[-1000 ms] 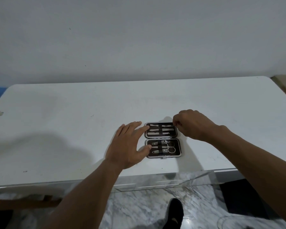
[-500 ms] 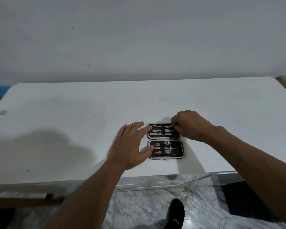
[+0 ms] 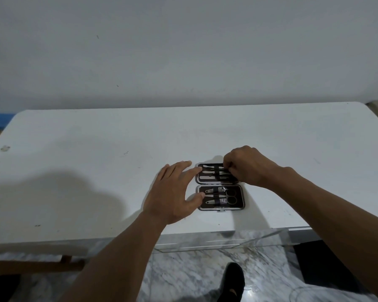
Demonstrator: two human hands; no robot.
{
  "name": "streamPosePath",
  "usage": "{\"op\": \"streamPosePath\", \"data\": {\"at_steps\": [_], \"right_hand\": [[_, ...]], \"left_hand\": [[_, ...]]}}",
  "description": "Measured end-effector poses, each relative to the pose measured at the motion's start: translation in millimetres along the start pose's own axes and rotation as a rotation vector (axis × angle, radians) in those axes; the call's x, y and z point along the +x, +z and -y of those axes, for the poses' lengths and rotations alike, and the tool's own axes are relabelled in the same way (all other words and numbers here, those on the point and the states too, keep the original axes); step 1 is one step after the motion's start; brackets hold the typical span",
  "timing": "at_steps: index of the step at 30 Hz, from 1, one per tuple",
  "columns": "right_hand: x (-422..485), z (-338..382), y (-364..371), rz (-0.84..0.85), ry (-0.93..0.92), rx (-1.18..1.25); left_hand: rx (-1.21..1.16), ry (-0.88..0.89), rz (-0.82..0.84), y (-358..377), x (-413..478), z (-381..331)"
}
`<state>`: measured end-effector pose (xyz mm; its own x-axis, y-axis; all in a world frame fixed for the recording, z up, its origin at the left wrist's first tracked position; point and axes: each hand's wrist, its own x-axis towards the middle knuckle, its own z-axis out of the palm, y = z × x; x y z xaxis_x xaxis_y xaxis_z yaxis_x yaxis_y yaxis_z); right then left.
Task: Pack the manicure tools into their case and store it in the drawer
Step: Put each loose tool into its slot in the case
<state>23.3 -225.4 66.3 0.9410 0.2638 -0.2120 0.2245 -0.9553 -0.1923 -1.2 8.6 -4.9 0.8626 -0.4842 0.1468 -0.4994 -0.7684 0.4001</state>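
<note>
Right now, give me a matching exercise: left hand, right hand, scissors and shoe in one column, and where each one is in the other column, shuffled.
Column one:
1. left hand
2. right hand
3. scissors
4. shoe

Column two:
A. on the marble floor, below the table
B. in the near half of the case
C. fingers curled on a tool in the case's far half
D. fingers straight, touching the case's left edge

Pairs: 1-D, 2-C, 3-B, 4-A
</note>
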Motion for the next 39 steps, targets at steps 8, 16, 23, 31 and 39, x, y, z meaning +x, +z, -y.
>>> {"op": "streamPosePath", "data": {"at_steps": [8,16,23,31,39], "right_hand": [[3.6,3.7,3.6,0.023,-0.020,-0.022],[8.2,7.0,0.3,0.074,-0.012,-0.015],[13.1,14.9,1.1,0.076,-0.014,0.042],[3.9,9.9,0.2,-0.017,-0.023,0.087],[-25.2,-6.0,1.0,-0.096,0.202,0.238]], "left_hand": [[0.005,0.002,-0.007,0.6,0.0,0.3],[-0.007,0.000,-0.011,0.8,-0.2,-0.1],[0.001,0.004,-0.018,1.8,0.0,0.8],[0.009,0.009,-0.013,0.1,0.5,0.5],[0.022,0.021,-0.013,-0.6,0.9,0.9]]}}
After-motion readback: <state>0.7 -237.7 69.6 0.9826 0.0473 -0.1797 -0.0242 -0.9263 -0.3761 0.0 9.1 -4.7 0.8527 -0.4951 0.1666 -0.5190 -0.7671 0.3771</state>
